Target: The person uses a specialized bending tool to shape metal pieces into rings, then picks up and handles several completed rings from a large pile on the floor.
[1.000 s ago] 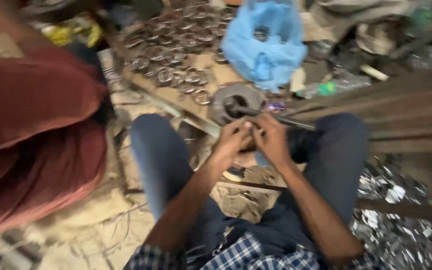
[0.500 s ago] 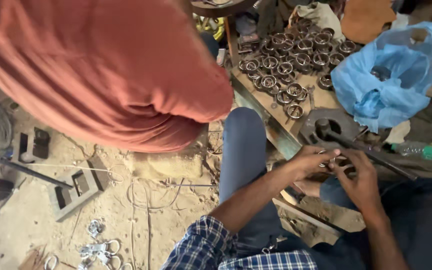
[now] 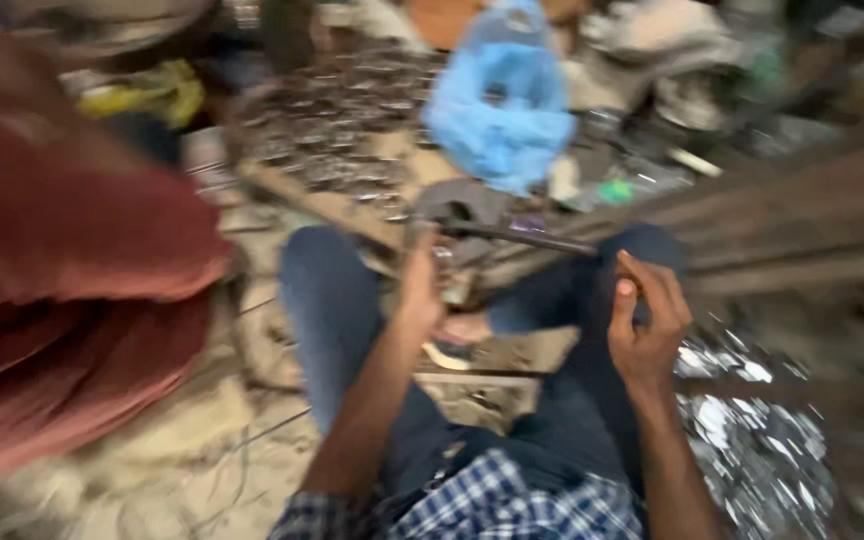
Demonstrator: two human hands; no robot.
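My right hand (image 3: 647,320) has come off the workpiece and hangs open, empty; my left hand (image 3: 422,285) alone grips the metal rod (image 3: 512,236).

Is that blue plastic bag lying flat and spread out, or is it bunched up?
Bunched up. The blue plastic bag sits as a crumpled, puffy heap with folds, beside the spread of metal rings. What is inside cannot be told; the picture is blurred.

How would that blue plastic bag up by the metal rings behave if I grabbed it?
The blue plastic bag is crumpled and slumped, so it is probably floppy and would sag from any grip. Its thin film looks light, though hidden contents could add weight. It lies close to the metal rings, so dragging it might snag or scatter them. The view is blurred.
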